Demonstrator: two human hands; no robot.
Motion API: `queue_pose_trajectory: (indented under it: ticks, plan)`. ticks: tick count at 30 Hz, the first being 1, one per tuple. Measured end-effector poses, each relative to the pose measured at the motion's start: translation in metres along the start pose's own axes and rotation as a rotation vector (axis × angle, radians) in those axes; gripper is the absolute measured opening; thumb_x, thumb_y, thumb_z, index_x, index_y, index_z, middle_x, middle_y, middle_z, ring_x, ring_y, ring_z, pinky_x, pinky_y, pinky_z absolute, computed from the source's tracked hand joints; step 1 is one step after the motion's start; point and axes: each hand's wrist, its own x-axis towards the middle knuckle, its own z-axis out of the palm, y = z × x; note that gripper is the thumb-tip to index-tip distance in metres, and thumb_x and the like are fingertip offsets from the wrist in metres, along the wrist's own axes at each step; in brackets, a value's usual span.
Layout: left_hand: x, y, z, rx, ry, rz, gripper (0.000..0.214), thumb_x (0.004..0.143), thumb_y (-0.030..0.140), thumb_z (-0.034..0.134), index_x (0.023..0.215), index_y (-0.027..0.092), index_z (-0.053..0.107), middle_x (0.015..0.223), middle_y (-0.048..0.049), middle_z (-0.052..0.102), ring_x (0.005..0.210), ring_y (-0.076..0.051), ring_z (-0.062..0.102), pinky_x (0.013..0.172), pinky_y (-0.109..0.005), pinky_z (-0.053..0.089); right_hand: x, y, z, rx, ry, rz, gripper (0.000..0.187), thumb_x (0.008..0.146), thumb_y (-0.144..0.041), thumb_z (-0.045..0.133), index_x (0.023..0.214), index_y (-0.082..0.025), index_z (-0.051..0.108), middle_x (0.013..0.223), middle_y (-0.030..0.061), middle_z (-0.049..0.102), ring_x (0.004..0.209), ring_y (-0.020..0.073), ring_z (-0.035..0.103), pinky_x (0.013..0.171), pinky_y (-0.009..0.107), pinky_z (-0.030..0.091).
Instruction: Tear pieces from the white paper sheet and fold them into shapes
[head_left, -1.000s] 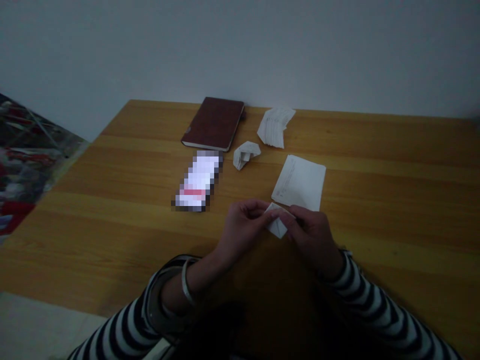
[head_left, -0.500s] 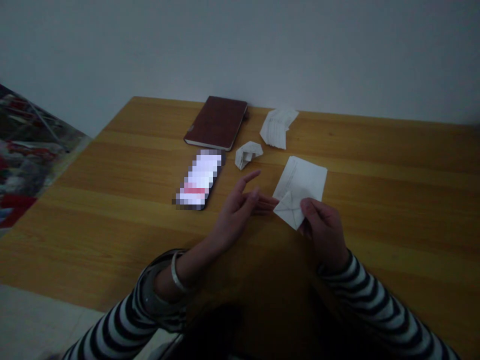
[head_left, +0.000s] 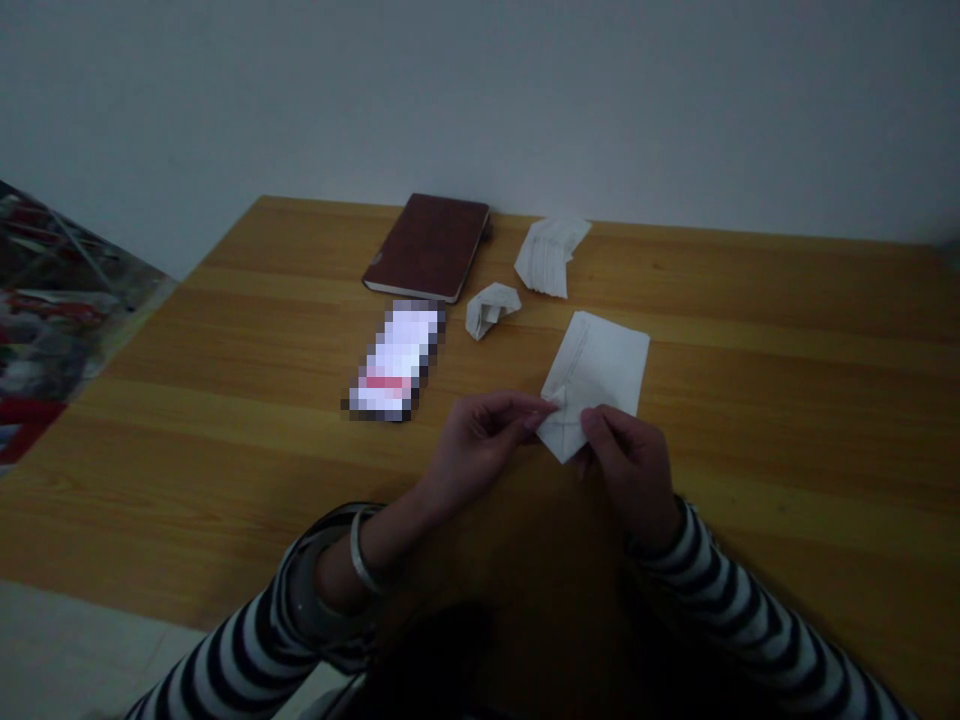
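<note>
Dim room, wooden table [head_left: 225, 400] against a plain wall. Both hands pinch a small folded paper [head_left: 564, 432] near the front edge, just over a flat sheet [head_left: 604, 360]. Left hand [head_left: 480, 450] has its fingers closed on the left corner, right hand [head_left: 630, 465] grips the right side. Looks like mid-fold on an origami piece; next crease probably needs the edges lined up and pressed flat. Its tip points down toward the person, long axis roughly diagonal. Further out: phone [head_left: 394, 362], crumpled scrap [head_left: 489, 308], paper stack [head_left: 550, 255], notebook [head_left: 427, 246].
</note>
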Motion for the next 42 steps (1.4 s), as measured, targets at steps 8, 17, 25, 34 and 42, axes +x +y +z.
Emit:
queue_pose_trajectory:
  ticks: [8, 17, 25, 34, 42]
  plan:
    - [0.001, 0.002, 0.000, 0.063, -0.005, 0.030, 0.025, 0.081, 0.023, 0.072, 0.106, 0.021, 0.075, 0.102, -0.0056, 0.077, 0.092, -0.019, 0.072, 0.085, -0.029, 0.057, 0.004, 0.009, -0.001, 0.071, 0.068, -0.109, 0.029, 0.085, -0.023, 0.067, 0.114, -0.026, 0.068, 0.099, 0.0019, 0.074, 0.085, 0.0160, 0.070, 0.075, 0.031, 0.058]
    - [0.005, -0.004, -0.007, -0.041, 0.037, -0.095, 0.033, 0.069, 0.022, 0.082, 0.101, 0.020, 0.077, 0.099, -0.0066, 0.078, 0.086, -0.019, 0.073, 0.081, -0.030, 0.060, 0.001, 0.008, 0.001, 0.190, -0.066, -0.039, 0.036, 0.079, -0.017, 0.072, 0.113, -0.029, 0.071, 0.112, 0.0013, 0.075, 0.096, 0.0184, 0.074, 0.090, 0.035, 0.061]
    - [0.002, 0.006, -0.005, 0.225, 0.165, 0.032, 0.033, 0.066, 0.019, 0.084, 0.099, 0.023, 0.078, 0.088, -0.0032, 0.079, 0.074, -0.017, 0.073, 0.072, -0.026, 0.061, 0.002, 0.009, -0.004, 0.058, 0.009, -0.112, 0.029, 0.083, -0.017, 0.068, 0.110, -0.028, 0.072, 0.109, 0.0012, 0.076, 0.096, 0.0180, 0.074, 0.090, 0.035, 0.060]
    - [-0.001, 0.001, -0.003, 0.348, 0.171, 0.218, 0.031, 0.075, 0.018, 0.078, 0.106, 0.024, 0.075, 0.104, -0.0020, 0.076, 0.087, -0.018, 0.074, 0.084, -0.029, 0.060, 0.007, 0.013, -0.005, 0.176, 0.210, -0.040, 0.031, 0.076, -0.019, 0.075, 0.106, -0.024, 0.069, 0.080, 0.0002, 0.075, 0.073, 0.0146, 0.071, 0.070, 0.027, 0.059]
    - [0.005, 0.002, -0.007, 0.178, -0.013, 0.054, 0.041, 0.071, 0.019, 0.080, 0.111, 0.024, 0.072, 0.114, -0.0037, 0.073, 0.103, -0.020, 0.071, 0.095, -0.033, 0.056, 0.012, 0.016, -0.010, 0.446, -0.019, 0.170, 0.018, 0.073, -0.018, 0.075, 0.090, -0.025, 0.071, 0.072, -0.0052, 0.063, 0.066, 0.0068, 0.059, 0.061, 0.017, 0.049]
